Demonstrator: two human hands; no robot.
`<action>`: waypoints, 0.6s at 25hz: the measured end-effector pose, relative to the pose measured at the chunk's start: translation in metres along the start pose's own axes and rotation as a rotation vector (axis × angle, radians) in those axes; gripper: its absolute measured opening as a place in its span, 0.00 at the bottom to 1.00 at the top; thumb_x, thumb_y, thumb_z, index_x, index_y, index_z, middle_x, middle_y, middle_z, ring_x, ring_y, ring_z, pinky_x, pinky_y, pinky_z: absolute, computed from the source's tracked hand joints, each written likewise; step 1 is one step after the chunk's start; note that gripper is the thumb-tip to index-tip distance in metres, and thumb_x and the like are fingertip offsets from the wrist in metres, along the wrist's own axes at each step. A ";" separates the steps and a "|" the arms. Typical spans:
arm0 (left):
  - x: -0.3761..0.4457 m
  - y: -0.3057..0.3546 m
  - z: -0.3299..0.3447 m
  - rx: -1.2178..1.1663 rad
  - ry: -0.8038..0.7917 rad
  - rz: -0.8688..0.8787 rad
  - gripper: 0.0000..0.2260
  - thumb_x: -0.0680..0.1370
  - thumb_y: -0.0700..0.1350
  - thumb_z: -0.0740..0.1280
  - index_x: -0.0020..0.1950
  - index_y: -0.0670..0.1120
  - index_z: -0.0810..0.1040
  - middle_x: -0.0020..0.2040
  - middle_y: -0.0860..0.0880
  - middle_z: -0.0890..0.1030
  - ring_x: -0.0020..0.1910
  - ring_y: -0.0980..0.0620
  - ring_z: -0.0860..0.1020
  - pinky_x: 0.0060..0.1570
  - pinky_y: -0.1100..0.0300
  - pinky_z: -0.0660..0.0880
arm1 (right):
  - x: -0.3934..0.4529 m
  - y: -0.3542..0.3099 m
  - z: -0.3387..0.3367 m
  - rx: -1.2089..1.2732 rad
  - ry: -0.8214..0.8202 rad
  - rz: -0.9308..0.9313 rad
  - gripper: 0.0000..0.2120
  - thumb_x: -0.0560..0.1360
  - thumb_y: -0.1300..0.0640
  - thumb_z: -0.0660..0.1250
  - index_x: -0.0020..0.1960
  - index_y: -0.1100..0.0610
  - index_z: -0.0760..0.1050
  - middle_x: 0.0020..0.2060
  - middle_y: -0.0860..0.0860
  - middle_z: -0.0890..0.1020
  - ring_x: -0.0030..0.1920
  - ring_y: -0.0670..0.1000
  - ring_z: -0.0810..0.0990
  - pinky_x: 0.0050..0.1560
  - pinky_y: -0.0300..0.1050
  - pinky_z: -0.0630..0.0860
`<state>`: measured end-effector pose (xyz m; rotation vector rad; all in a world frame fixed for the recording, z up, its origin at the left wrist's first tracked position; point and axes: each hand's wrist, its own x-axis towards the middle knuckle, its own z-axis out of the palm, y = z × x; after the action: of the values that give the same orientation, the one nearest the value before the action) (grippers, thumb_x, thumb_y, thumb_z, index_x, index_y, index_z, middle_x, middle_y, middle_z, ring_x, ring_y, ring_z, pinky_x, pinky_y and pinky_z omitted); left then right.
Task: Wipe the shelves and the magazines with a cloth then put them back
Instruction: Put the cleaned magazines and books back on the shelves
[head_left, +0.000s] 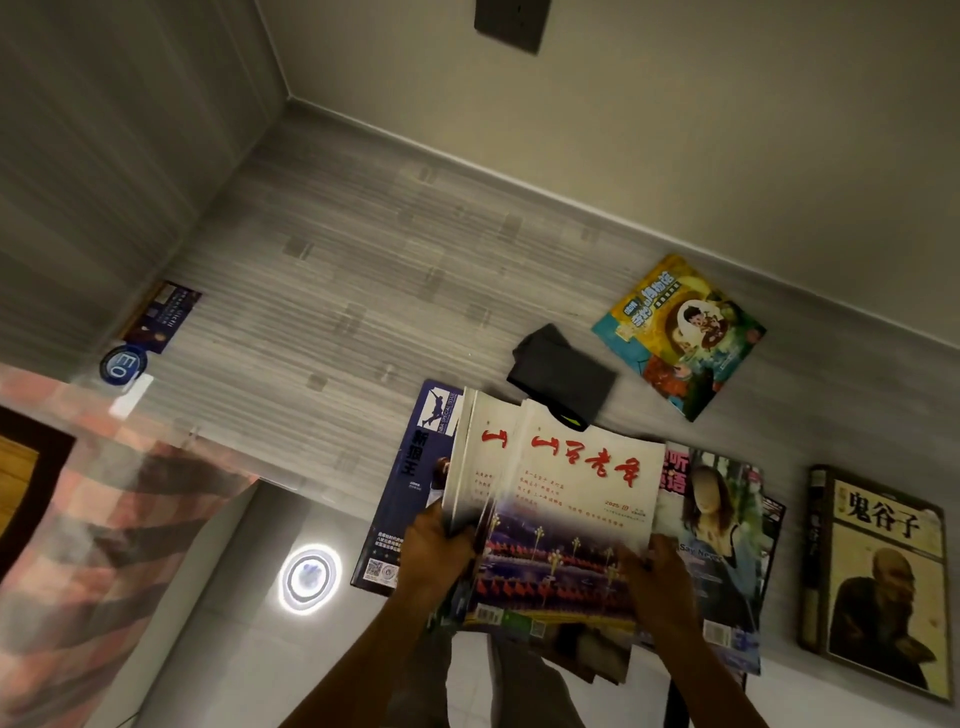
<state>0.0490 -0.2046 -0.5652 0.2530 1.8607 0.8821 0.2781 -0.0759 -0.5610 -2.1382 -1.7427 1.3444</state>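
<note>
A white magazine with red calligraphy (566, 514) and a night-scene cover sits atop a loose pile at the grey shelf's (337, 291) front edge, a second like copy (475, 457) tilted up at its left. A dark blue basketball magazine (410, 493) and a portrait-cover magazine (722, 540) flank the pile. A folded dark cloth (563, 371) lies just behind; a colourful cartoon book (680, 332) and a tan-covered book (878, 577) lie apart.
</note>
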 end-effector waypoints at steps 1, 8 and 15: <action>-0.001 0.000 0.002 -0.109 -0.035 -0.019 0.11 0.76 0.48 0.69 0.58 0.48 0.76 0.51 0.49 0.84 0.48 0.50 0.83 0.49 0.51 0.81 | 0.000 0.000 0.001 0.003 -0.017 -0.002 0.18 0.78 0.58 0.65 0.66 0.57 0.68 0.60 0.57 0.77 0.59 0.59 0.76 0.59 0.59 0.74; -0.001 0.012 -0.016 -0.244 -0.127 -0.081 0.13 0.75 0.46 0.70 0.57 0.43 0.78 0.45 0.43 0.85 0.42 0.47 0.85 0.38 0.56 0.81 | 0.004 -0.007 0.013 0.023 -0.131 -0.051 0.11 0.79 0.58 0.63 0.61 0.57 0.73 0.53 0.54 0.79 0.48 0.49 0.79 0.46 0.43 0.77; -0.009 0.004 -0.033 -0.316 -0.164 -0.078 0.21 0.69 0.53 0.74 0.58 0.46 0.76 0.52 0.43 0.84 0.49 0.44 0.83 0.51 0.42 0.79 | 0.004 -0.006 0.007 0.048 -0.175 0.060 0.08 0.80 0.56 0.63 0.55 0.59 0.75 0.50 0.54 0.80 0.46 0.52 0.80 0.49 0.52 0.80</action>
<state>0.0243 -0.2220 -0.5489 0.0541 1.5447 1.0525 0.2694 -0.0732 -0.5646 -2.1211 -1.6964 1.6162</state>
